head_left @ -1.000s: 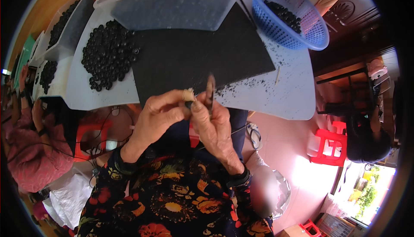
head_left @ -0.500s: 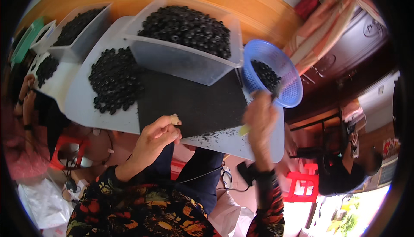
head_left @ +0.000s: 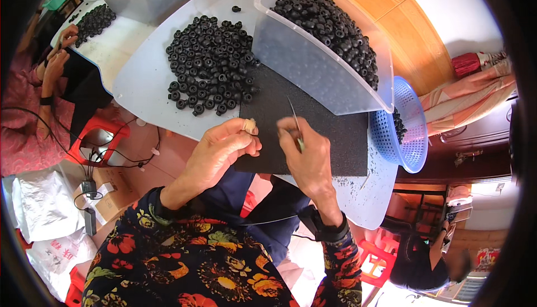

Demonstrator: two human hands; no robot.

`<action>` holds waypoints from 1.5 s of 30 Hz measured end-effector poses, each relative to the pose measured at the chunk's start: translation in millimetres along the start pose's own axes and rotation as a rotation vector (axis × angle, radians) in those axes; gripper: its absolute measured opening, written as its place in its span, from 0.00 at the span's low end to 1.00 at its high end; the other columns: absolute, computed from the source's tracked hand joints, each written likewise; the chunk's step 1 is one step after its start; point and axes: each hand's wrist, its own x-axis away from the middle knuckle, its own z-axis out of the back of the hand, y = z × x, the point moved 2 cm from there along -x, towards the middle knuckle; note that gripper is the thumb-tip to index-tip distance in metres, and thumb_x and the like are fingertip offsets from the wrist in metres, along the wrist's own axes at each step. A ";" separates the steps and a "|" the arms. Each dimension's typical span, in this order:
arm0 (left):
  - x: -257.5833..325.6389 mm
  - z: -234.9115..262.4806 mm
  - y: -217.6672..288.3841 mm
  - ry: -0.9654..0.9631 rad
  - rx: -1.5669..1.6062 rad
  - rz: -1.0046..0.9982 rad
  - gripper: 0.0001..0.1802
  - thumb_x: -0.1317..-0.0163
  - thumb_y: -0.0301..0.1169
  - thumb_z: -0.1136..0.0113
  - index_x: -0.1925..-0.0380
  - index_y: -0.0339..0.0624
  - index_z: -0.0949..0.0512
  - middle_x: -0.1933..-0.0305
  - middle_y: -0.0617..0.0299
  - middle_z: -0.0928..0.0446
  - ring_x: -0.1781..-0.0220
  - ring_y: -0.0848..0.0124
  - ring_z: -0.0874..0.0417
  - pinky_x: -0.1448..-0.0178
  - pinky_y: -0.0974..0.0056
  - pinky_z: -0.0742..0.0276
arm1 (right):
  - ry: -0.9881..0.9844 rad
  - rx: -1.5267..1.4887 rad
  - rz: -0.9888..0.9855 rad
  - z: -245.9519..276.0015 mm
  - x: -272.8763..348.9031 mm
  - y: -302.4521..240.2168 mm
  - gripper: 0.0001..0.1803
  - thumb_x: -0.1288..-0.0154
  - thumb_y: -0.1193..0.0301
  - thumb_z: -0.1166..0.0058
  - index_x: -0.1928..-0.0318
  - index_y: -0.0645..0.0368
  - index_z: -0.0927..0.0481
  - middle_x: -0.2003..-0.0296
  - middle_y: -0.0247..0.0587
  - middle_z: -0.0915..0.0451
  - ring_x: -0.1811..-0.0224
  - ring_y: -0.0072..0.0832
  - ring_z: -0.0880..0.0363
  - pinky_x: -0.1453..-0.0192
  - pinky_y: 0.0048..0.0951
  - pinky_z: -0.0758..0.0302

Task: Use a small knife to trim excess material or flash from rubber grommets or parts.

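Observation:
My left hand (head_left: 221, 147) is closed over the near edge of the black mat (head_left: 335, 145), thumb and fingers curled together. A tan wrap (head_left: 249, 126) covers one fingertip. Whatever may be between the fingers is too small or hidden to name. My right hand (head_left: 309, 159), a little blurred, grips a small knife (head_left: 296, 111) with a thin blade pointing up and away and a pale green handle. Beyond my left hand lies a pile of small round black plastic parts (head_left: 210, 64), each with a hole.
A clear plastic bin (head_left: 313, 66) full of black parts stands behind the mat. Right of it is a blue perforated basket (head_left: 411, 139) with some parts inside. At left, another person's hands (head_left: 59, 55) work beside a smaller pile (head_left: 96, 23). Red stools (head_left: 103, 133) and cables are below.
My right hand has moved left from beside the blue basket to over the mat, bringing the knife near my left hand. The view has turned, shifting the table's contents within the picture.

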 end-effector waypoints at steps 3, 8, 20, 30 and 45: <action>3.0 -1.4 0.9 0.033 -0.149 0.068 0.08 0.35 0.24 0.51 0.58 0.34 0.26 0.63 0.62 0.26 0.58 0.72 0.25 0.51 0.66 0.30 | -0.114 0.176 0.105 -11.8 -37.0 -11.0 0.11 0.41 0.76 0.46 0.57 0.64 0.25 0.78 0.53 0.23 0.78 0.45 0.22 0.71 0.34 0.27; 3.1 -9.1 2.0 -0.077 -0.262 0.092 0.08 0.34 0.26 0.51 0.59 0.33 0.26 0.59 0.63 0.26 0.59 0.75 0.26 0.48 0.70 0.30 | -0.174 0.266 0.105 -42.4 -75.2 3.8 0.13 0.41 0.72 0.45 0.56 0.62 0.26 0.72 0.54 0.21 0.70 0.51 0.21 0.65 0.45 0.27; -2.9 -5.9 -1.2 -0.030 -0.277 0.066 0.08 0.33 0.25 0.50 0.57 0.36 0.28 0.62 0.62 0.25 0.58 0.76 0.24 0.51 0.70 0.29 | -0.123 0.210 0.012 -12.7 -43.1 16.2 0.10 0.43 0.74 0.44 0.60 0.63 0.23 0.73 0.50 0.22 0.72 0.43 0.21 0.66 0.37 0.26; -14.4 -24.5 -22.8 -0.002 -0.279 -0.073 0.14 0.37 0.22 0.47 0.52 0.35 0.32 0.65 0.65 0.27 0.62 0.81 0.27 0.56 0.74 0.30 | 0.202 -0.378 -0.085 -19.9 39.1 18.4 0.08 0.36 0.76 0.47 0.56 0.62 0.21 0.71 0.38 0.23 0.70 0.24 0.23 0.62 0.25 0.26; -5.3 -56.1 -43.1 -0.177 -0.625 -0.059 0.13 0.43 0.15 0.47 0.56 0.30 0.25 0.65 0.70 0.31 0.63 0.82 0.30 0.57 0.77 0.32 | 0.318 -1.072 -0.431 -18.3 104.9 34.4 0.14 0.29 0.66 0.52 0.50 0.61 0.23 0.74 0.25 0.27 0.80 0.09 0.39 0.79 0.14 0.42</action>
